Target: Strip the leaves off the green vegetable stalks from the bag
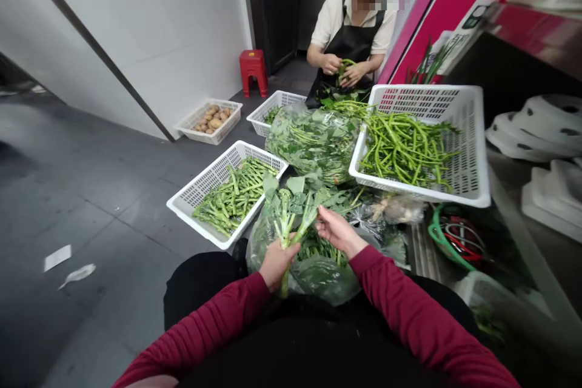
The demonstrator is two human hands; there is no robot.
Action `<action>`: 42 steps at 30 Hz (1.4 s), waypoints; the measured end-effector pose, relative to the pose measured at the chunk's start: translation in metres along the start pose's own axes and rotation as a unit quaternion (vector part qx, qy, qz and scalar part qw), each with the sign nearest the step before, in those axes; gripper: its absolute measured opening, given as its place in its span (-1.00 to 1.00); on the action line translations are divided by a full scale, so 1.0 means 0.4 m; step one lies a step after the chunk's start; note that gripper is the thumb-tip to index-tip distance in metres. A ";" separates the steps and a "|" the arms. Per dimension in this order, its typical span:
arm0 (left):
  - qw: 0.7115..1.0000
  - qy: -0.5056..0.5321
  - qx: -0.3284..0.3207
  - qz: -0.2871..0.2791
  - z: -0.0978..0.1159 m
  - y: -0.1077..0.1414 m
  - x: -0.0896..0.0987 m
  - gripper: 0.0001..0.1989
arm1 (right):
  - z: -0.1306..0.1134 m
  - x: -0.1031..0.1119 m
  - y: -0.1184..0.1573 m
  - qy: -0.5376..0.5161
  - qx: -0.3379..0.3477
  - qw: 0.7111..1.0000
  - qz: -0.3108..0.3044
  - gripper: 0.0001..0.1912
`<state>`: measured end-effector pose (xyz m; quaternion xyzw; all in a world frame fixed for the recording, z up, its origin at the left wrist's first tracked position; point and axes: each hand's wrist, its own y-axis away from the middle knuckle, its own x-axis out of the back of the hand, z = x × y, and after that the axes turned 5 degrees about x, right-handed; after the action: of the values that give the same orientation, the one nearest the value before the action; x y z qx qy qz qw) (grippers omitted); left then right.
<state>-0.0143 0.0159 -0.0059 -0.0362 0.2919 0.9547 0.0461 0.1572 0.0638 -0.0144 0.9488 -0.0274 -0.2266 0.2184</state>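
My left hand is wrapped round the pale lower stem of a leafy green stalk, which stands roughly upright in front of me. It looks like broccolini, with broad leaves fanning out at the top. The fingertips of my right hand are pinched at a leaf on the stalk's right side. Below both hands an open plastic bag holds more greens. Trimmed green stems fill part of a white basket to the left.
A large bag of leafy greens lies ahead. Right of it, a white basket holds long green stems. Opposite me a person handles greens. Potatoes in a basket and a red stool are farther off. Litter lies on the floor.
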 end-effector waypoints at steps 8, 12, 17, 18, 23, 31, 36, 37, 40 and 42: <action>0.993 0.113 0.005 0.030 0.002 0.035 -0.040 -0.60 | -0.002 -0.095 0.069 0.120 0.188 0.943 0.247 -0.68; 0.988 0.151 0.011 0.018 -0.012 0.074 -0.056 -0.67 | 0.000 -0.123 0.139 0.343 0.236 0.870 0.265 -0.58; 0.994 0.102 0.011 0.042 -0.055 0.101 -0.056 -0.59 | 0.001 -0.110 0.153 0.511 0.226 0.782 0.276 -0.55; 0.993 0.108 0.010 0.042 -0.062 0.102 -0.053 -0.57 | 0.003 -0.112 0.145 0.531 0.249 0.770 0.250 -0.59; 0.980 0.193 0.031 0.042 -0.077 0.119 -0.047 -0.36 | 0.023 -0.165 0.167 0.518 0.404 0.727 0.201 -0.64; 0.923 0.349 0.121 -0.109 0.001 0.134 0.016 -0.75 | 0.052 -0.206 0.278 0.374 0.475 0.795 -0.046 -0.70; 0.934 0.269 0.102 -0.214 0.015 0.159 0.058 -0.72 | -0.041 -0.132 0.226 0.113 0.167 0.979 0.014 -0.65; 0.935 0.252 0.097 -0.229 0.014 0.162 0.055 -0.72 | -0.056 -0.119 0.218 0.059 0.145 0.988 0.016 -0.66; 0.938 0.210 0.088 -0.263 0.007 0.176 0.032 -0.73 | -0.072 -0.110 0.213 -0.044 0.104 0.993 -0.013 -0.68; 0.940 0.189 0.079 -0.274 0.002 0.187 0.014 -0.74 | -0.067 -0.121 0.219 -0.075 0.104 0.991 -0.023 -0.65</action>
<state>-0.0280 -0.0451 0.0358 -0.2907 0.3489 0.8543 0.2528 0.1298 0.0027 0.0646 0.9469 -0.0451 -0.2983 0.1107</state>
